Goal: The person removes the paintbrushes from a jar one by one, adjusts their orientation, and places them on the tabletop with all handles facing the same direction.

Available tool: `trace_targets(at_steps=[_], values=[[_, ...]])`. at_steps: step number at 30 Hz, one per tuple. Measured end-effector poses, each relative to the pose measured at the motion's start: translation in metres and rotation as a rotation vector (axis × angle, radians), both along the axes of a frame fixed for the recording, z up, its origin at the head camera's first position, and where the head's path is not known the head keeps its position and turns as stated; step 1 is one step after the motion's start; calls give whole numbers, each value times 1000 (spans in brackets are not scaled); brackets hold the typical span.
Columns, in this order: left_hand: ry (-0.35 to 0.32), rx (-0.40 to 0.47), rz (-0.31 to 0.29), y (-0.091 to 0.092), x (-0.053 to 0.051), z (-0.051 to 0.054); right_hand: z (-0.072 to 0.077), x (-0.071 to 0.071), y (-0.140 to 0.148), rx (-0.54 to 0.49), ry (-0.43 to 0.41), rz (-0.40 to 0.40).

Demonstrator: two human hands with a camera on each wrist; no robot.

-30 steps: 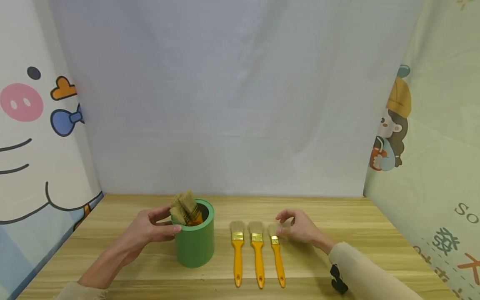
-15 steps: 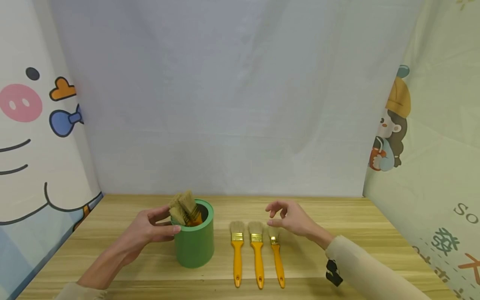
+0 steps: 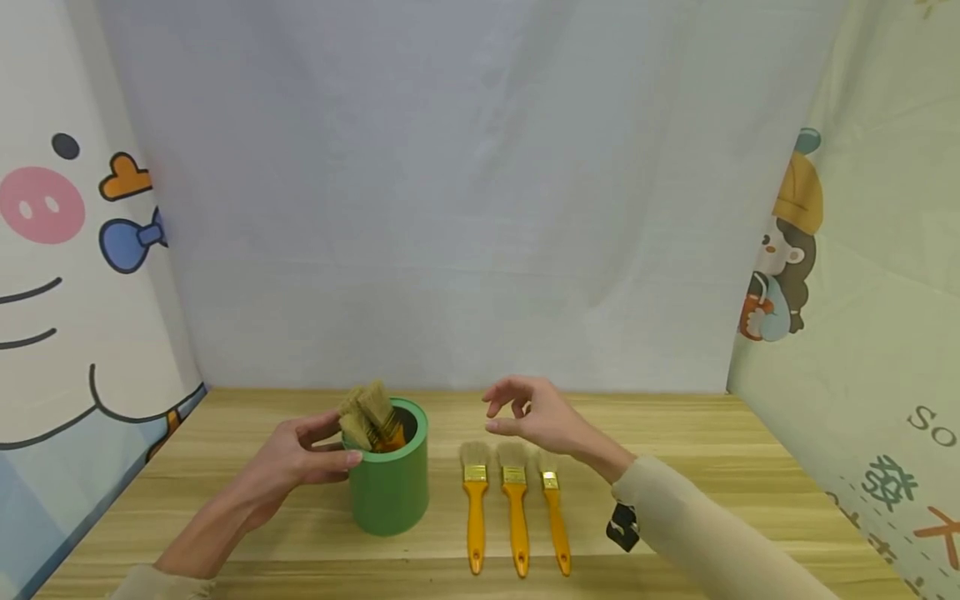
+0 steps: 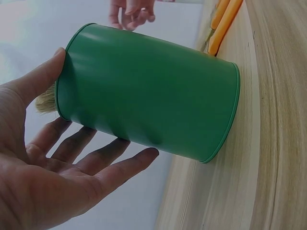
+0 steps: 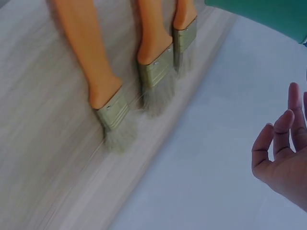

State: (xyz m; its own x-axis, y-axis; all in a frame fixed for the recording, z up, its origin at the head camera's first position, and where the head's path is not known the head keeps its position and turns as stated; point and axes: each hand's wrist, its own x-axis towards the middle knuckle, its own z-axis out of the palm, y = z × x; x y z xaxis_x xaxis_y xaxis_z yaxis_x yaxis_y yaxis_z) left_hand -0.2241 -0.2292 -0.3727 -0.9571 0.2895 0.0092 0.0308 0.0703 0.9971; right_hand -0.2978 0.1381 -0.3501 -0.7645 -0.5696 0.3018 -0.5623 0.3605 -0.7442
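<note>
A green cylindrical pot stands upright on the left of the table, holding several paintbrushes with their bristles up. My left hand holds the pot at its left side, thumb at the rim and fingers along the wall, as the left wrist view shows. Three orange-handled paintbrushes lie side by side: a left one, a middle one and a narrower right one, bristles pointing away. Above and beyond their bristles hovers my right hand, fingers loosely bent, holding nothing.
The wooden table ends at a pale cloth backdrop. Printed cloths hang on both sides, with a pig on the left cloth and a cartoon figure on the right cloth. A black strap item sits at my right wrist.
My right hand has moved left and away from the narrow right paintbrush, passing over the bristles toward the pot. The left hand, pot and three lying brushes stay where they were.
</note>
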Motion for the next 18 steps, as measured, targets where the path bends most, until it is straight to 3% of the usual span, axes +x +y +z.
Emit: trace_targets(at_steps=[8,18], values=[[-6,12,-5,1,-1,0,13,0,-26,-35,28,59],[-10,13,-10,0,-1,0,20,-3,-62,-27,22,92]])
